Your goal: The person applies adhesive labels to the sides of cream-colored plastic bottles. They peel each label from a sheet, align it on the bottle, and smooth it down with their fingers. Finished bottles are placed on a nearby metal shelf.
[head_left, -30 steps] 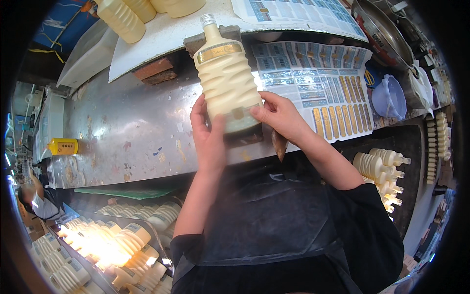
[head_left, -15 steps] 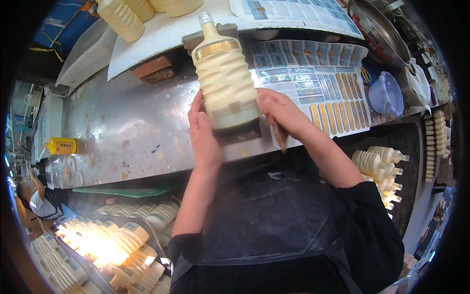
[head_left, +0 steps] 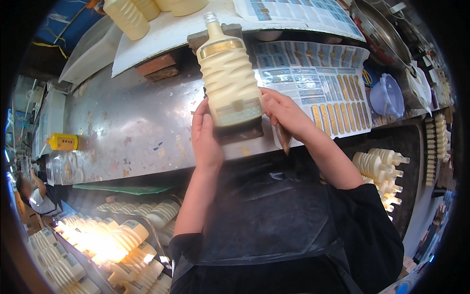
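A cream bottle (head_left: 231, 81) with wavy ridges lies face up on a dark support (head_left: 242, 132) over the metal bench, neck pointing away from me. It has a gold band near its shoulder and a pale blue-grey label (head_left: 239, 111) near its base. My left hand (head_left: 205, 139) is closed against the lower left side, some fingertips hidden by the edge. On the lower right side, my right hand (head_left: 289, 115) grips the bottle with thumb and fingers. Tucked in that same hand is a brown, pointed flat tool (head_left: 283, 138), its tip hanging toward me.
Sheets of blue and gold labels (head_left: 320, 88) lie right of the bottle, beside a lilac bucket (head_left: 387, 95). Bricks (head_left: 157, 67) prop a white board at the back. A yellow container (head_left: 63, 142) stands left. Racked bottles fill trays (head_left: 122, 240) at lower left. Another person (head_left: 41, 198) is far left.
The view has shifted slightly, so the bench and bottle appear a little further right. Both hands stay at the bottle's base; the brown tool's tip has swung slightly.
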Tool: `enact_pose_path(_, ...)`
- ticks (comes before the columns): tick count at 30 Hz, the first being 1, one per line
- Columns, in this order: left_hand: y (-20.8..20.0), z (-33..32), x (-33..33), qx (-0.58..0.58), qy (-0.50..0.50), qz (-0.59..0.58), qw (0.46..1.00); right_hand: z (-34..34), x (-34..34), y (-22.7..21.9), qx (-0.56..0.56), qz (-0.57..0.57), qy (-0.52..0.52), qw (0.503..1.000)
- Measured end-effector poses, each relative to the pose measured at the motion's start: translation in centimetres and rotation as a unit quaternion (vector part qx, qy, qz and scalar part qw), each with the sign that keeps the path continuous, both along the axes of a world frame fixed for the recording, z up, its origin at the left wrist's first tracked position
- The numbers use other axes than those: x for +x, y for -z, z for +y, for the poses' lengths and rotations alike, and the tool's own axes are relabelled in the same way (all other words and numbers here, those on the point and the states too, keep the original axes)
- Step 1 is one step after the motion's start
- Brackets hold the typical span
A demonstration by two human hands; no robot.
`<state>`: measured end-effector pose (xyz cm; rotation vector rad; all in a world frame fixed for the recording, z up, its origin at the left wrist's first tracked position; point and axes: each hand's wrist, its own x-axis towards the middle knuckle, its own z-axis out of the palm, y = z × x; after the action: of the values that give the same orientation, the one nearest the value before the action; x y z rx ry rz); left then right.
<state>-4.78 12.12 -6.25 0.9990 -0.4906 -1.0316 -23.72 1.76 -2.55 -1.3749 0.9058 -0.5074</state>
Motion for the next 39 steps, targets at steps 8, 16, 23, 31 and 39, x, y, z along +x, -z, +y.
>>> enact_pose_path(8, -0.2, 0.4, 0.2, -0.010, 0.008, -0.003, 1.000, 0.1, -0.1, -0.7, 0.031, 0.011, -0.006, 0.999)
enact_pose_path(16, 0.2, 0.9, 0.8, -0.001, 0.012, 0.064, 0.998, 0.6, -0.2, -2.8, 0.039, -0.015, -0.020, 0.999)
enact_pose_path(23, -1.8, 0.1, -0.8, 0.014, 0.024, -0.078, 0.997, 1.0, -0.3, -3.0, 0.004, -0.031, -0.028, 0.999)
enact_pose_path(31, 0.4, 0.3, -0.2, 0.004, -0.019, -0.103, 0.995, 0.8, 0.3, -1.4, 0.032, -0.071, 0.017, 0.997)
enact_pose_path(39, -0.7, -0.4, -1.0, 0.025, -0.033, -0.050, 0.998, 0.5, 1.0, 0.6, -0.027, -0.027, 0.014, 0.999)
